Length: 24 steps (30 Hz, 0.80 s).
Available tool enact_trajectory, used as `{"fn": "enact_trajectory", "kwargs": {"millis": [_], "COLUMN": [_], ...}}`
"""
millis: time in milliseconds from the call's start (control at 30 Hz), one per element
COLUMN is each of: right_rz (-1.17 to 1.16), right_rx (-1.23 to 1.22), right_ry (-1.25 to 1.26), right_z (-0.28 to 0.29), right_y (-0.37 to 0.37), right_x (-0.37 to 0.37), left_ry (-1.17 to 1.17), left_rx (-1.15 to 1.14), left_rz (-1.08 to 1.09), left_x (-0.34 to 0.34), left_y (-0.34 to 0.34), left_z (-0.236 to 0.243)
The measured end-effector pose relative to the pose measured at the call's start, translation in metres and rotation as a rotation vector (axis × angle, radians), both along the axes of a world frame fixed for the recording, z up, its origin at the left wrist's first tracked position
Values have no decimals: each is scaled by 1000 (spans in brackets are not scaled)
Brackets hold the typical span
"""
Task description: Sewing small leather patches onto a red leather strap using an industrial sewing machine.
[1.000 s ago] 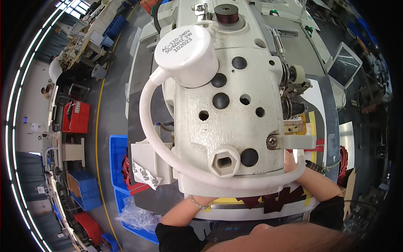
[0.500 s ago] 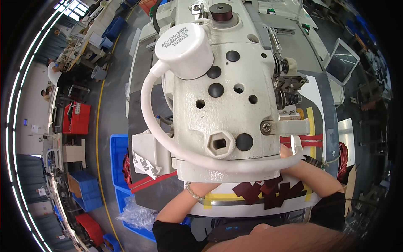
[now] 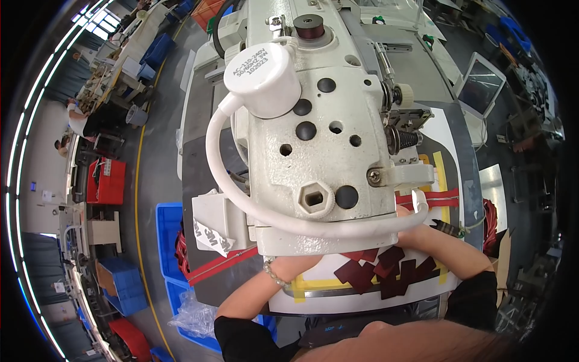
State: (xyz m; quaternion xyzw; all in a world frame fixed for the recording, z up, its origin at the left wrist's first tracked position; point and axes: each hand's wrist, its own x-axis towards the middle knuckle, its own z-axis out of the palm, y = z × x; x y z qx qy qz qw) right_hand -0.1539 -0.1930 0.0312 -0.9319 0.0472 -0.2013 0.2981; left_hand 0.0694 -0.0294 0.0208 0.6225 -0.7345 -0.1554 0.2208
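Red zipper tape (image 3: 220,265) runs from the lower left of the frame under the white sewing machine head (image 3: 319,139) and shows again as a red strip at centre right. The step looks like feeding the tape at the needle. The left hand (image 3: 295,265) and right hand (image 3: 416,232) reach beneath the head, fingers hidden, so I cannot tell either grip. Next probably calls for steady guiding along the yellow tape lines (image 3: 319,283). Dark red fabric patches (image 3: 386,271) crowd the worktop (image 3: 205,181) near its lower edge; open room lies only at left.
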Motion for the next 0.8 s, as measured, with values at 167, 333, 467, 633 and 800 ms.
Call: {"fn": "enact_trajectory", "kwargs": {"millis": [167, 333, 467, 633, 800], "right_rz": [-11, -46, -53, -40, -44], "right_rx": [-74, -203, -281, -334, -377], "right_ry": [-29, -46, -48, -78, -108], "right_z": [-12, -16, -13, -5, 1], "right_y": [-1, 0, -1, -2, -2], "right_x": [1, 0, 0, 2, 4], "left_ry": [-55, -57, -164, 128, 33], "left_rx": [-19, -207, -231, 17, -17], "left_rz": [-49, -41, -117, -65, -98], "left_x": [4, 0, 0, 7, 7], "left_y": [-1, -12, -15, -18, -21], "left_z": [-2, 9, 8, -1, 17]}}
